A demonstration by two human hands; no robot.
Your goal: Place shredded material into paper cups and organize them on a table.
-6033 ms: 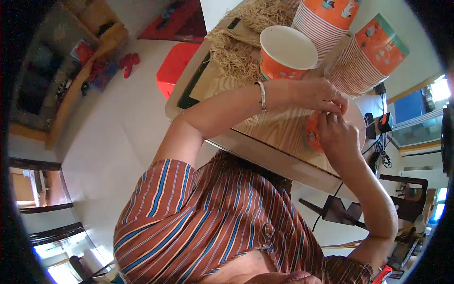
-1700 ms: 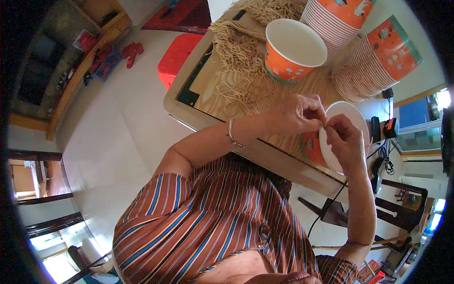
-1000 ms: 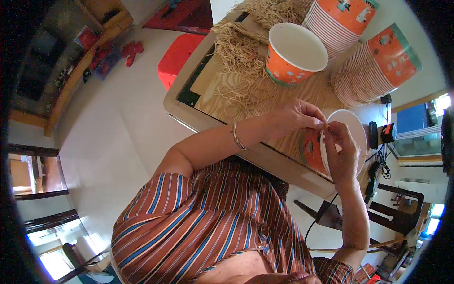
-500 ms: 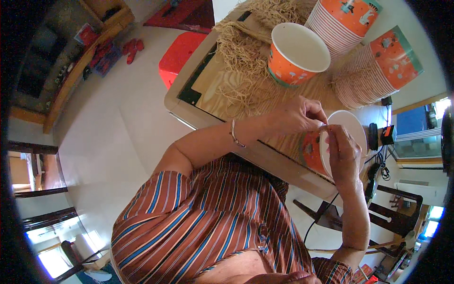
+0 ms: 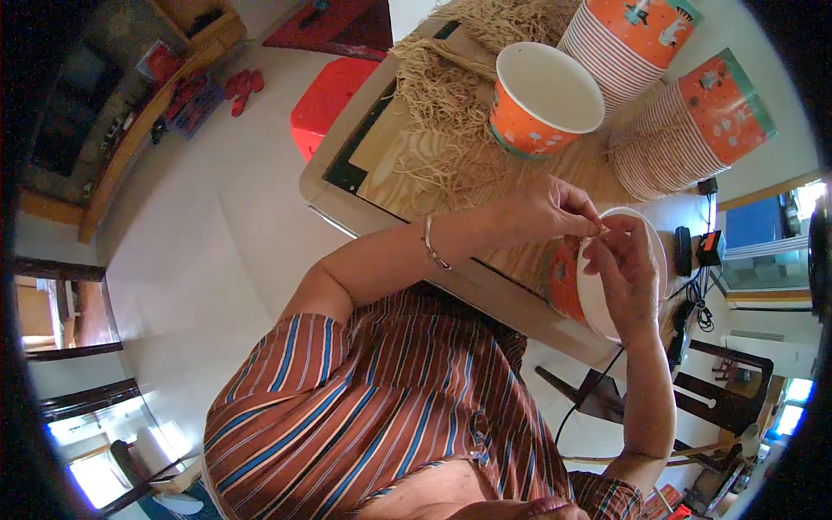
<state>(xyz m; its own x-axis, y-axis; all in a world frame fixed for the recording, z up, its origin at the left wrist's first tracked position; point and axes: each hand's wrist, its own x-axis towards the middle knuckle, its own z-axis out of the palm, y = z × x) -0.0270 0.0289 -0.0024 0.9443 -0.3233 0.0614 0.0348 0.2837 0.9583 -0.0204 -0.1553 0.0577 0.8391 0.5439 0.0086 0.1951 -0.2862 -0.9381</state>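
An orange paper cup with a white inside lies tilted at the table's right front, its mouth toward the right. Over its rim my left hand and my right hand meet, fingertips pinched together at one spot. Whatever they pinch is too small to make out. My right hand covers part of the cup's mouth. Beyond my hands stands a single upright orange cup. Left of that cup, a heap of tan curly string spreads over the wooden tabletop.
Two stacks of nested orange cups, one upright and one leaning, stand at the back right. Black cables and adapters lie along the right edge. A red stool is at the table's left, a dark chair at the lower right.
My right hand's fingers have bent and shifted against my left fingertips. The tilted cup has moved slightly left and downward. My left hand stays nearly in place.
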